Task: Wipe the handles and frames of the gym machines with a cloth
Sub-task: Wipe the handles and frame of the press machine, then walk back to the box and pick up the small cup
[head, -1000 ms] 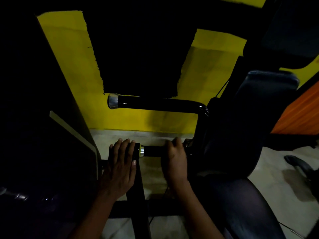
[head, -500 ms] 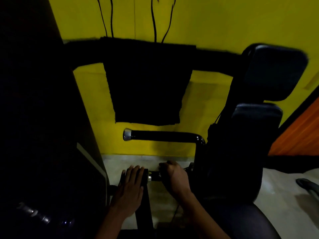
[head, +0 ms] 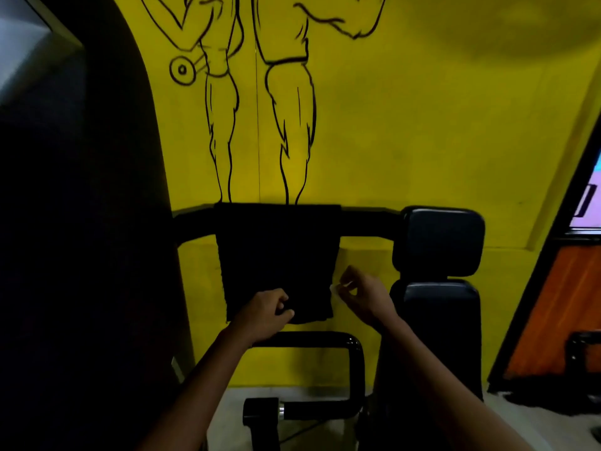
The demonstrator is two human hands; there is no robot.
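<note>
Nearest the camera, the lower black handle (head: 302, 411) with its metal collar juts left from the machine's frame, and above it a curved black bar (head: 353, 353) bends up and runs left behind the left wrist; neither is being touched.

Both arms reach up past them to the dark cloth (head: 276, 255), which hangs draped over the horizontal frame bar (head: 367, 219), probably parked there within reach of the handles. The left hand (head: 265, 315) has its fingers curled onto the cloth's lower hem, apparently to pull it off the bar for wiping. The right hand (head: 361, 292) sits at the cloth's lower right corner, its fingers bent in a pinch around something small and pale, perhaps a tag or the corner itself; what it holds is too small to tell.

To the right stand two dark padded rests (head: 439, 242), one above the other.

Behind everything, a yellow wall (head: 422, 125) carries outline drawings of muscular figures, cut off at the top edge. The whole left side is a black mass (head: 81, 255) lost in shadow, and the cloth's folds vanish against its own darkness. An orange panel (head: 559, 304) is partly cropped at far right.
</note>
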